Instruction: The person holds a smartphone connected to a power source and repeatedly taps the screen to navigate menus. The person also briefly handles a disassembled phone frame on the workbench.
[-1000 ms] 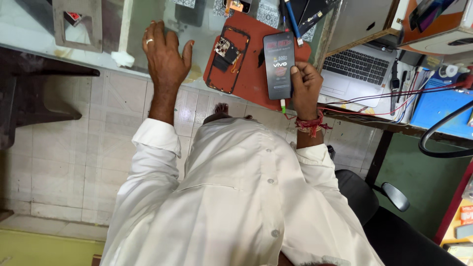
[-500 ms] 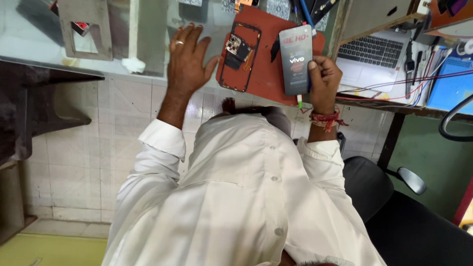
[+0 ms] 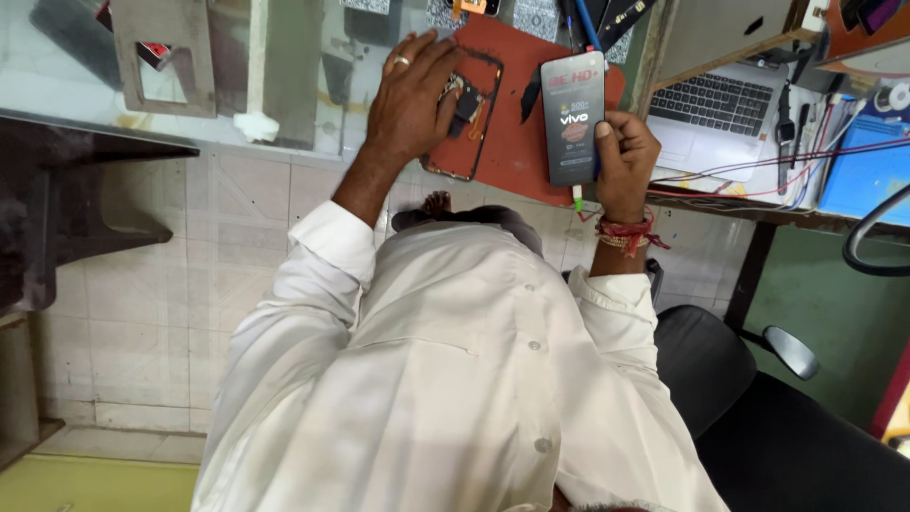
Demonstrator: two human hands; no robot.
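Beside the red mat (image 3: 512, 142), a laptop (image 3: 706, 114).

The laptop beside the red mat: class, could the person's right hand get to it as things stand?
Probably not at once: the right hand is holding a dark screen panel. The laptop lies close beside it, with cables nearby.

White shirt (image 3: 445, 379) with pale buttons. Red-orange mat (image 3: 512, 142) under a black phone frame (image 3: 464, 118) with dark parts inside. Dark grey screen panel (image 3: 572, 118) carrying white and red print, with a green tab at its lower end. Red and yellow threads (image 3: 624, 235) on the wrist. Silver laptop (image 3: 706, 114), black keys. Blue tray (image 3: 867, 180). Cream tiled floor (image 3: 142, 303).
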